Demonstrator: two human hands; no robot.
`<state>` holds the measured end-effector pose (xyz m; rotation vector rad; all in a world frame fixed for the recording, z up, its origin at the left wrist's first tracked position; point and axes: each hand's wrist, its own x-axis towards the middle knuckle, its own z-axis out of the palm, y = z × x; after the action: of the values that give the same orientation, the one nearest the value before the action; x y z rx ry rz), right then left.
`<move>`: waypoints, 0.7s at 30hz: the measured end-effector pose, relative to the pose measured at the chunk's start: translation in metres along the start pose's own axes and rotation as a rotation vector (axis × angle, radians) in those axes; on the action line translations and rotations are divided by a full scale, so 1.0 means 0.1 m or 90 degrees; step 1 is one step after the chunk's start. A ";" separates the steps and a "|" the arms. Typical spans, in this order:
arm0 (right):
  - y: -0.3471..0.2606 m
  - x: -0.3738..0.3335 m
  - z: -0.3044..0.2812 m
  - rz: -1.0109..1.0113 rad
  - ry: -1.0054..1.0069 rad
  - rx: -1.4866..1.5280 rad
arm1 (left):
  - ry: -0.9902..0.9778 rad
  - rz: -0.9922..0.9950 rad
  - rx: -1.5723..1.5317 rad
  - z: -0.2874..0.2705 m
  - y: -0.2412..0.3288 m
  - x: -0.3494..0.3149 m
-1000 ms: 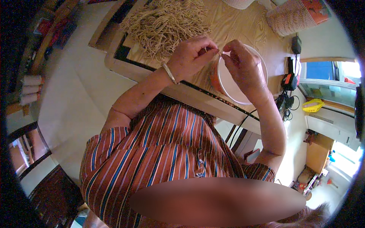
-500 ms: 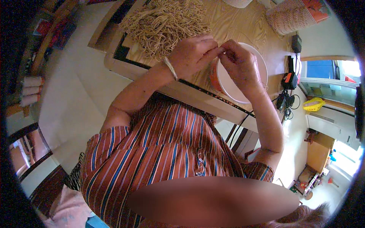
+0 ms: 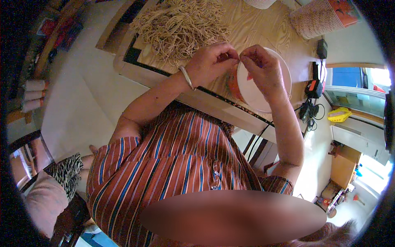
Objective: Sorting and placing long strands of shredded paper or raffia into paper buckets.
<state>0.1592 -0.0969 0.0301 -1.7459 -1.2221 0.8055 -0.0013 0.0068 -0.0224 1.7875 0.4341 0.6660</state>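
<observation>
A round paper bucket [image 3: 267, 96], white inside and orange-red outside, lies tilted on the wood-grain table in front of me, its mouth toward me. My left hand [image 3: 212, 61], with a pale bangle at the wrist, is pinched at the bucket's upper left rim. My right hand [image 3: 264, 68] reaches over the mouth, thumb and fingertips pinched close beside the left ones. Whatever lies between the fingertips is too small to make out. A faint thin strand curves over the table just beyond the hands. Left of them lies a loose heap of tan cords [image 3: 177, 31].
A stack of nested paper buckets [image 3: 317, 20] lies at the table's far right. Another white bucket [image 3: 261, 3] shows at the far edge. Black adapters and cables [image 3: 313, 88] line the right edge. A person in pink [image 3: 47, 199] is at lower left.
My hands have drawn slightly apart at the fingertips, and the left fingers have curled more. The person at lower left has come further into view.
</observation>
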 end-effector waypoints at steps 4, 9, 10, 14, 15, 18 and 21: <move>0.01 -0.01 0.01 0.003 -0.002 0.001 | 0.001 0.026 -0.004 0.02 -0.07 0.01; -0.01 -0.02 0.01 0.019 0.000 0.000 | 0.016 -0.023 -0.003 0.01 0.00 -0.02; 0.02 -0.02 0.01 -0.010 0.006 -0.011 | 0.009 -0.057 0.005 0.01 0.01 -0.03; 0.02 -0.01 0.01 -0.039 0.011 -0.039 | 0.071 -0.048 -0.107 0.13 -0.23 -0.04; 0.03 -0.01 0.01 -0.038 0.012 -0.039 | 0.082 -0.052 -0.124 0.16 -0.22 -0.05; 0.06 -0.02 0.01 -0.037 0.006 -0.018 | 0.111 0.000 -0.043 0.19 -0.11 -0.11; 0.05 -0.02 0.00 -0.031 0.034 -0.066 | 0.140 0.086 0.094 0.22 -0.13 -0.13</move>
<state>0.1606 -0.1001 0.0256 -1.8016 -1.2860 0.6725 0.0028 -0.0132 -0.0421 1.9021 0.5244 0.9528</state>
